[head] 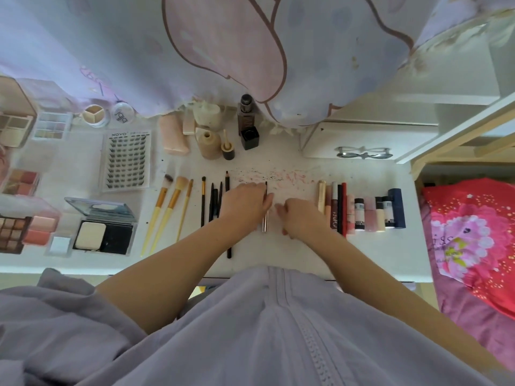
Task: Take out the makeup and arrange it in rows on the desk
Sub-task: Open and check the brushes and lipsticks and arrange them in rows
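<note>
Makeup lies in rows on the white desk. Yellow-handled brushes and black pencils lie left of centre. Lip products and small bottles stand in a line at the right. My left hand rests over the pencils, its fingers touching a thin pinkish pen that lies upright between my hands. My right hand lies beside that pen with relaxed fingers, close to the lip products. Whether either hand pinches the pen is not plain.
Palettes, a powder compact, a lash card and an eyeshadow case fill the left. Foundation bottles and jars stand at the back under a hanging curtain. A white drawer unit sits back right; a red cloth lies beside the desk.
</note>
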Available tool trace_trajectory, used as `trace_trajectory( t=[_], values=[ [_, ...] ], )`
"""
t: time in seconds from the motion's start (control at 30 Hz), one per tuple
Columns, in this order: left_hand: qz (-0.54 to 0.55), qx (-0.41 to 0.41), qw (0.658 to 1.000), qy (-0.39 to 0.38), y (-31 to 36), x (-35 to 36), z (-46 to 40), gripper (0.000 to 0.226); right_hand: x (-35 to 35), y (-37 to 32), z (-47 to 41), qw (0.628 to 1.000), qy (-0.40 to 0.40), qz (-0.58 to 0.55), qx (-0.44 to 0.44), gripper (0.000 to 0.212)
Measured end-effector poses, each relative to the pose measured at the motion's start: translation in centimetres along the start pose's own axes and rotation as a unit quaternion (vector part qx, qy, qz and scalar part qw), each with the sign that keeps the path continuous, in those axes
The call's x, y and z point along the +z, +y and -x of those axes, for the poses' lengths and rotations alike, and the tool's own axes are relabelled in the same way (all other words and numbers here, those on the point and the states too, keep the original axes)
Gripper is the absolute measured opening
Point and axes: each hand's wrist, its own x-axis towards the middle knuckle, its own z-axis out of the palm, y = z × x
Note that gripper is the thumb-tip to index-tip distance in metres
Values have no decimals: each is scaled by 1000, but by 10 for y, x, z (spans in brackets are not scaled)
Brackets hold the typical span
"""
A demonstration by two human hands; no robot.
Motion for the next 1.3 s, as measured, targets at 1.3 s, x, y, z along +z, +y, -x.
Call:
trace_trajectory(
  t=[1.3],
  values=[
    [281, 59, 957, -40, 50, -44, 27, 20, -118, 57, 52, 949, -87, -264, -152, 31]
  ],
)
